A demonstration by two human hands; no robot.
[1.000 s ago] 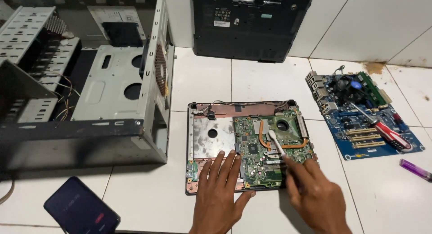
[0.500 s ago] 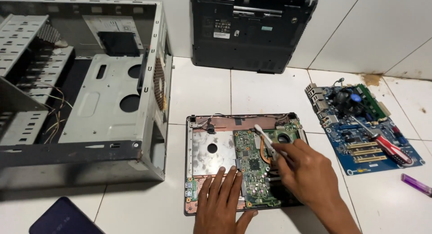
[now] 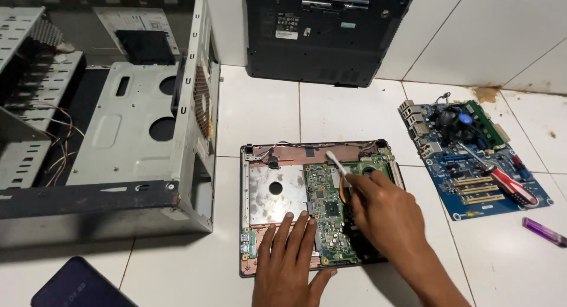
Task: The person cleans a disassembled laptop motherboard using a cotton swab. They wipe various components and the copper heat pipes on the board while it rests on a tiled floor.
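Open laptop base (image 3: 266, 192) sits flat on the white tile floor (image 3: 260, 115), bottom tray w/ a green board (image 3: 331, 215) filling its right half and a bare silver plate w/ a round hole on the left. Some thin wires run along the top edge of the tray.

Left hand (image 3: 289, 260) is flat, fingers spread, pressing on the lower edge of the base and touching the board's left side. Right hand (image 3: 384, 215) is closed on a white brush (image 3: 338, 166), prob a toothbrush but hard to tell at this res; its head pokes up-left over the top of the board, near the fan cutout.

Left side: big grey PC case (image 3: 147, 136) lying open, mostly gutted inside, just drive cages, a metal tray and a few loose coloured wires. Behind the base, a black laptop shell (image 3: 325, 35) leans at the wall.

Right: blue motherboard (image 3: 472, 159) on the floor w/ cooler fan and RAM stick on it, red-handled screwdriver (image 3: 508, 183) lying across it. Purple lighter (image 3: 543, 231) just beside, lower right. Dark phone (image 3: 77, 283) at bottom left corner, well apart from the hands.
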